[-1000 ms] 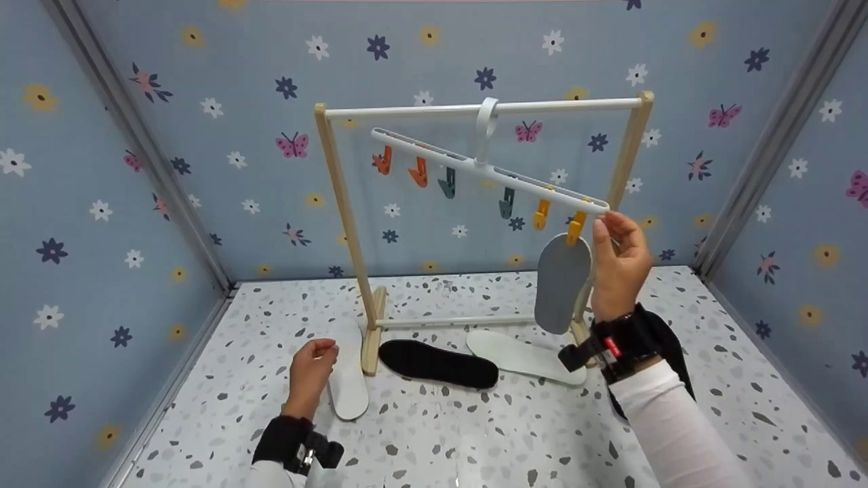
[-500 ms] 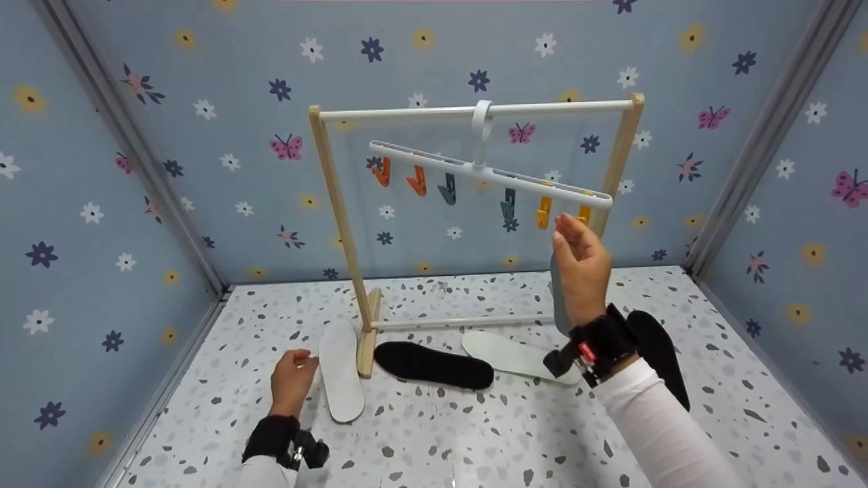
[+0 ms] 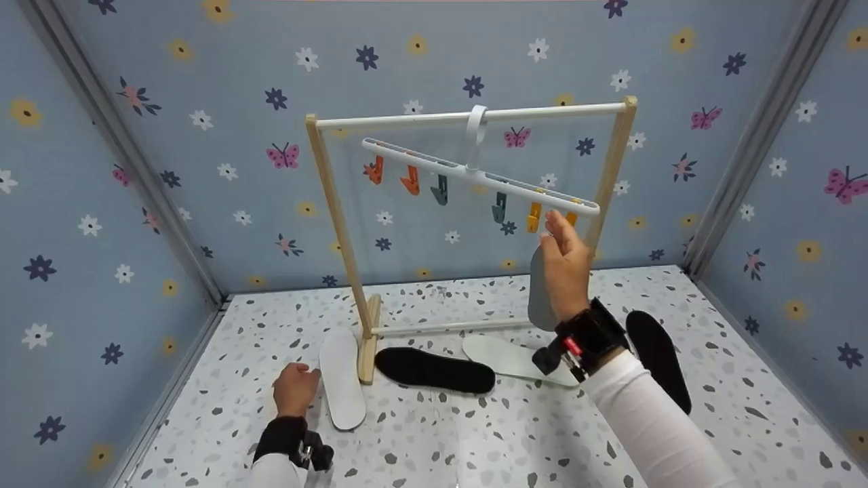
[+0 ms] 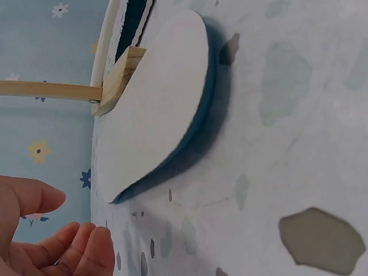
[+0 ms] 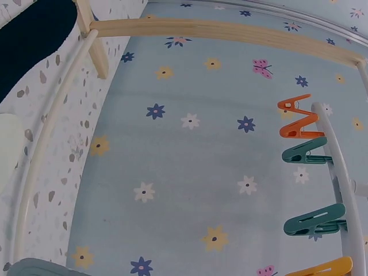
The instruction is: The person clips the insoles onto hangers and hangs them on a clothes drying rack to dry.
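Note:
My right hand is raised at the right end of a tilted white clip hanger, thumb and fingers apart just below the yellow clips. A grey insole hangs upright beside it, partly hidden behind the hand; its lower part clears the floor. In the right wrist view the hand is out of frame, while green clips and orange clips hang unused. Low on the left, my left hand is loosely curled beside a white insole with a blue edge, holding nothing.
The hanger hooks over the white top rail of a wooden-sided rack. On the speckled floor lie a black insole, a pale insole and another black insole. Flowered walls enclose the space.
My right hand has left the hanger's right end and moved left, now in front of the grey insole. The hanger's tilt has shifted slightly. My left hand has drawn back from the white insole.

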`<state>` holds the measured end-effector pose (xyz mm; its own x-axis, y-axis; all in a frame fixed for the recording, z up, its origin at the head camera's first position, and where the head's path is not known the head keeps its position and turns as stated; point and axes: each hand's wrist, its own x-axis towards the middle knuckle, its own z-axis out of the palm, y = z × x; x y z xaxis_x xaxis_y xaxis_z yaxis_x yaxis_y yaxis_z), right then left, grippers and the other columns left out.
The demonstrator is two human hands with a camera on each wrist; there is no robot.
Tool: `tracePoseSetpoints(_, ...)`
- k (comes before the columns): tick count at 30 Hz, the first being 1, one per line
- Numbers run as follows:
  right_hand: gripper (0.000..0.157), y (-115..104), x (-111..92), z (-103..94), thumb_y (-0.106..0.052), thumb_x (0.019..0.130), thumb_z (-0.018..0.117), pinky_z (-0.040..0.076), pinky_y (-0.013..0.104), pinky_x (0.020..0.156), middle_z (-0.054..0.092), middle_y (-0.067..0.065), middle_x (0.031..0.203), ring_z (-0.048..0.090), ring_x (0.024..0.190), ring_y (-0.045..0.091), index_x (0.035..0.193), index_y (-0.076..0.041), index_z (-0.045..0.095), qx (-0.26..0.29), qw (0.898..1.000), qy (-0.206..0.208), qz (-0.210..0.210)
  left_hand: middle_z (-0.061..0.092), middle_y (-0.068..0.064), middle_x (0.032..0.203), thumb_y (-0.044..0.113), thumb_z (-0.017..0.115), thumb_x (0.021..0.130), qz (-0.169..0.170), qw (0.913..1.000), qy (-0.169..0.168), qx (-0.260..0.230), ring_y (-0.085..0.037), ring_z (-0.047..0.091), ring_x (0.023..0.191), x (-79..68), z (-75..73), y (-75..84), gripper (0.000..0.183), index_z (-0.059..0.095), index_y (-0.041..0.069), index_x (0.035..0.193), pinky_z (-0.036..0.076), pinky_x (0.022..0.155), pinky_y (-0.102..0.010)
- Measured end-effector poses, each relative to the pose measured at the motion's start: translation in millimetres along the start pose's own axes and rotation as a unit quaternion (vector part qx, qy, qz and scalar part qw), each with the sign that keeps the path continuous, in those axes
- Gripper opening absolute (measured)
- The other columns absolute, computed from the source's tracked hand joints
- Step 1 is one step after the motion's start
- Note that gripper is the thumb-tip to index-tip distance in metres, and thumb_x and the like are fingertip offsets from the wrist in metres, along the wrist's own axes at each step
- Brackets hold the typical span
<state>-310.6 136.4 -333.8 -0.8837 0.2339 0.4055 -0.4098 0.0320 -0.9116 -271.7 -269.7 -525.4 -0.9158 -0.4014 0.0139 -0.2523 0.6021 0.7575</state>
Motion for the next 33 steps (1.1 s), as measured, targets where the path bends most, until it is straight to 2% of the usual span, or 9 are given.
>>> tracePoseSetpoints(3,0.045,-1,1,1.6,-0.009,0.099,0.044,0.032,0.027,0.107,0.041,0.012,0.145,0.038,0.134,0.018,0.142,0.000,0.037,-0.012,1.000,0.006,0.003,0.060,-0.032,0.105,0.017,0.051,0.088,0.013,0.9996,-0.002,0.025,-0.045,0.059,0.090,4.1,4.6,-3.2,0.039,0.055,-0.016,0.108,0.044,0.079,-0.051)
tracePoseSetpoints(9,0.043,-3,0,5.4,-0.014,0.099,0.046,0.033,0.025,0.106,0.045,0.008,0.142,0.042,0.130,0.015,0.141,-0.005,0.041,-0.033,0.999,0.029,0.014,0.061,-0.032,0.103,0.018,0.053,0.086,0.018,0.9990,-0.012,0.038,-0.048,0.058,0.091,5.1,9.6,-6.5,0.038,0.059,-0.016,0.102,0.045,0.078,-0.052)
tracePoseSetpoints(15,0.044,-4,7,6.5,-0.017,0.100,0.044,0.032,0.027,0.107,0.043,0.011,0.144,0.042,0.130,0.018,0.142,-0.002,0.039,-0.034,0.999,0.033,0.019,0.063,-0.027,0.080,0.015,0.057,0.081,0.037,0.9980,0.012,0.049,-0.040,0.059,0.071,6.0,17.6,-4.3,0.026,0.063,-0.010,0.077,0.044,0.063,-0.049)
tracePoseSetpoints(18,0.045,-5,11,7.6,-0.016,0.100,0.043,0.033,0.028,0.107,0.043,0.013,0.143,0.044,0.129,0.020,0.142,-0.001,0.038,-0.043,0.998,0.035,0.017,0.060,-0.022,0.068,0.014,0.060,0.079,0.045,0.9974,0.025,0.051,-0.037,0.056,0.063,6.7,24.1,-2.2,0.025,0.056,-0.004,0.062,0.042,0.057,-0.048)
tracePoseSetpoints(20,0.045,-6,12,9.5,-0.016,0.100,0.043,0.033,0.028,0.107,0.042,0.013,0.144,0.044,0.129,0.020,0.142,-0.001,0.037,-0.050,0.998,0.034,0.022,0.059,-0.022,0.066,0.013,0.061,0.078,0.045,0.9969,0.036,0.053,-0.038,0.055,0.061,6.5,27.0,-2.1,0.026,0.052,-0.002,0.059,0.042,0.057,-0.049)
tracePoseSetpoints(23,0.045,-6,14,11.2,-0.015,0.099,0.042,0.031,0.027,0.108,0.042,0.013,0.144,0.042,0.131,0.020,0.142,0.000,0.037,-0.055,0.997,0.040,0.042,0.059,-0.026,0.071,0.014,0.062,0.080,0.034,0.9977,0.030,0.050,-0.041,0.056,0.065,5.2,29.7,-0.1,0.026,0.053,-0.006,0.065,0.043,0.061,-0.051)
tracePoseSetpoints(28,0.047,-5,20,11.5,-0.015,0.099,0.043,0.029,0.027,0.109,0.040,0.013,0.146,0.037,0.134,0.019,0.142,0.002,0.036,-0.054,0.994,0.046,0.084,0.060,-0.032,0.092,0.016,0.061,0.084,0.001,0.9991,0.006,0.043,-0.047,0.057,0.085,3.4,30.5,4.5,0.035,0.056,-0.017,0.095,0.045,0.073,-0.053)
tracePoseSetpoints(33,0.050,-2,25,12.5,-0.011,0.098,0.042,0.026,0.027,0.111,0.032,0.015,0.149,0.031,0.137,0.020,0.144,0.003,0.029,-0.028,0.995,0.023,0.097,0.059,-0.033,0.100,0.014,0.062,0.083,-0.019,0.9985,0.004,0.051,-0.048,0.056,0.092,2.9,30.9,5.2,0.036,0.055,-0.016,0.101,0.045,0.077,-0.055)
